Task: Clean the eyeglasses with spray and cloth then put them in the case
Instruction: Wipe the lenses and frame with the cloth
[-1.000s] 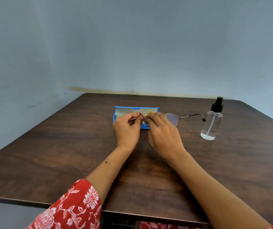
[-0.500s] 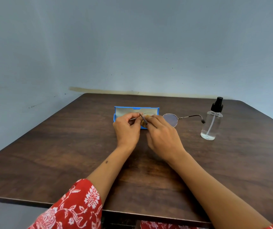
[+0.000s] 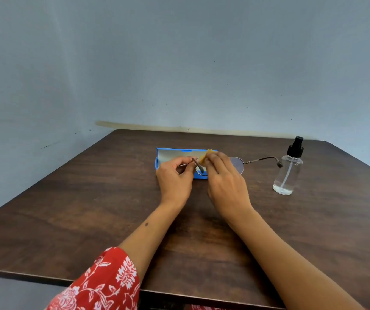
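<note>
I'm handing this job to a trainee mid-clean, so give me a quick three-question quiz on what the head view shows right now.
1. True or false: the spray bottle stands upright on the table, with no hand on it.
2. Which hand holds the yellow cloth? A) left hand B) right hand C) neither
3. Fill in: the blue case behind the hands lies ____ (open/closed).

Key
1. True.
2. B: the right hand presses the cloth to a lens of the eyeglasses, while the left hand pinches their frame.
3. Open.

The right hand point(image 3: 226, 186) hides most of the yellow cloth point(image 3: 204, 156) and one lens of the eyeglasses point(image 3: 237, 164).
</note>
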`<state>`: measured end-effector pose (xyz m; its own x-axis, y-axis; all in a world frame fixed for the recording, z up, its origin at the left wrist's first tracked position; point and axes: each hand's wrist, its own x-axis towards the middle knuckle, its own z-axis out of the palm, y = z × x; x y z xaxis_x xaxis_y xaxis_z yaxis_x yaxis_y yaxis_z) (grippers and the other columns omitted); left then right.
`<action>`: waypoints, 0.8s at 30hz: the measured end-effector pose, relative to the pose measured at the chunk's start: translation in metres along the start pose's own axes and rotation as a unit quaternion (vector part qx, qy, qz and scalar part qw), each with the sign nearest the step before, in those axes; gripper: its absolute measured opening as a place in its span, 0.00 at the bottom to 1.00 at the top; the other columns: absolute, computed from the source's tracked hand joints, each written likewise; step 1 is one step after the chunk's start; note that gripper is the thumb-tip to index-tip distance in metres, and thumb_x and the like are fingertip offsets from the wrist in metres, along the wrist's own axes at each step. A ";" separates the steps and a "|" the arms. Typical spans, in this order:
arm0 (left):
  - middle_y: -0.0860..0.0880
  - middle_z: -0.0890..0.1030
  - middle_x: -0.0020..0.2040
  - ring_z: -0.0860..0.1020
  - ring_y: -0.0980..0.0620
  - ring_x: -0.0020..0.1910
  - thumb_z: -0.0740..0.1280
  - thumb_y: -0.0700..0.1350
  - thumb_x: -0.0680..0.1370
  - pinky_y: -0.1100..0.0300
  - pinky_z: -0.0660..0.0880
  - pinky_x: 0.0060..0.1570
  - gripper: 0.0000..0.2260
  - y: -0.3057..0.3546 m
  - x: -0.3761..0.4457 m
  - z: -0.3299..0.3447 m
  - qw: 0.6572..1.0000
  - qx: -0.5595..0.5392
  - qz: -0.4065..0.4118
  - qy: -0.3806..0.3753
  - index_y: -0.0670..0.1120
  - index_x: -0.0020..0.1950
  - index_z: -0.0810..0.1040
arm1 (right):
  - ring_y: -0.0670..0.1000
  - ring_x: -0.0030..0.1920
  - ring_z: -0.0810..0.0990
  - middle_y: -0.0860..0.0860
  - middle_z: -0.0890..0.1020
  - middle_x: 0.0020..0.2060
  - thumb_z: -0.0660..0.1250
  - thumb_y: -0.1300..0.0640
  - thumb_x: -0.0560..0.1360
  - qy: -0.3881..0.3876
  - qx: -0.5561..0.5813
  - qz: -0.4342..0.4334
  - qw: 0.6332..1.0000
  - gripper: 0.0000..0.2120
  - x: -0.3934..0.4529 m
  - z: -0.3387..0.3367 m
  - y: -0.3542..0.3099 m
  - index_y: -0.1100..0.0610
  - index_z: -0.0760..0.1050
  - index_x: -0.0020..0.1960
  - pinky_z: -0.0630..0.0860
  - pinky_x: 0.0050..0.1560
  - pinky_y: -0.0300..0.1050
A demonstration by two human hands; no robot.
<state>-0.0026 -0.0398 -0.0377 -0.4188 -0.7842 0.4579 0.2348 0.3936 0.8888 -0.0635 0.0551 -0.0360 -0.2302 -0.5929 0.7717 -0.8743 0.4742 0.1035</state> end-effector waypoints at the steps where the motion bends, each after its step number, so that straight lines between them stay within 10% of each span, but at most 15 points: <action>1: 0.50 0.84 0.41 0.83 0.55 0.42 0.72 0.37 0.72 0.56 0.81 0.48 0.03 0.000 0.000 0.000 1.000 -0.003 -0.002 -0.004 0.40 0.45 0.83 | 0.59 0.52 0.80 0.61 0.82 0.49 0.54 0.65 0.69 -0.004 -0.009 0.014 1.000 0.19 0.001 0.001 0.001 0.68 0.80 0.52 0.78 0.51 0.47; 24: 0.48 0.83 0.39 0.80 0.65 0.35 0.71 0.35 0.72 0.69 0.78 0.41 0.04 0.003 0.001 -0.003 1.000 -0.001 0.017 0.015 0.41 0.45 0.84 | 0.58 0.46 0.81 0.57 0.82 0.43 0.56 0.62 0.68 0.011 0.034 -0.066 0.997 0.16 -0.006 0.000 -0.001 0.64 0.81 0.46 0.78 0.48 0.48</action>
<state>0.0001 -0.0411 -0.0350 -0.3830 -0.7846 0.4876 0.2501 0.4200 0.8724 -0.0612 0.0578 -0.0408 -0.1029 -0.6324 0.7677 -0.9234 0.3476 0.1626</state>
